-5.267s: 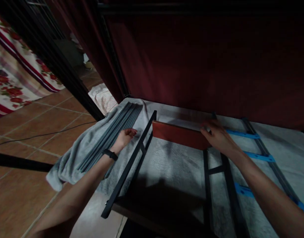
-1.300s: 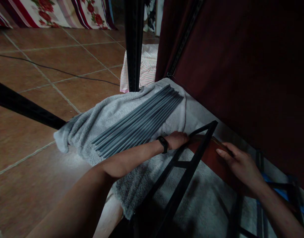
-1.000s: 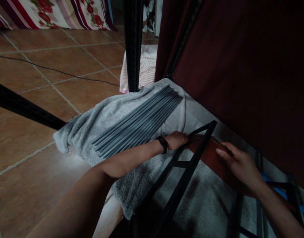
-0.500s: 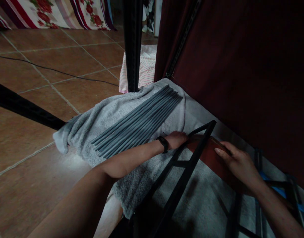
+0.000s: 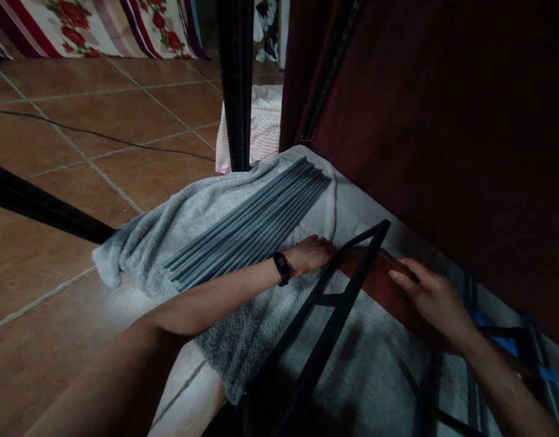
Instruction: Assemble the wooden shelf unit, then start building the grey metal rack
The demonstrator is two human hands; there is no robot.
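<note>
My left hand [image 5: 312, 255], with a black band on the wrist, rests closed against the left side of a black metal frame [image 5: 340, 306], right where a reddish-brown wooden board [image 5: 383, 288] meets it. What its fingers pinch is hidden. My right hand [image 5: 431, 300] lies curled over the board's top edge and holds it upright on its long side. Just left of my left hand lies a bundle of several grey rods [image 5: 252, 224] on a grey towel [image 5: 161, 240].
A black post [image 5: 236, 85] stands on the brown tile floor [image 5: 56, 200]. A dark red panel [image 5: 443, 139] rises at the right. A second black frame with blue tape [image 5: 511, 340] lies at the right. A striped cloth [image 5: 261, 124] and a black cable [image 5: 101, 136] lie beyond.
Since 5.3 s ago the view swung left and closer, and my left hand went from the rods to the frame's joint. In the last second both hands barely shifted.
</note>
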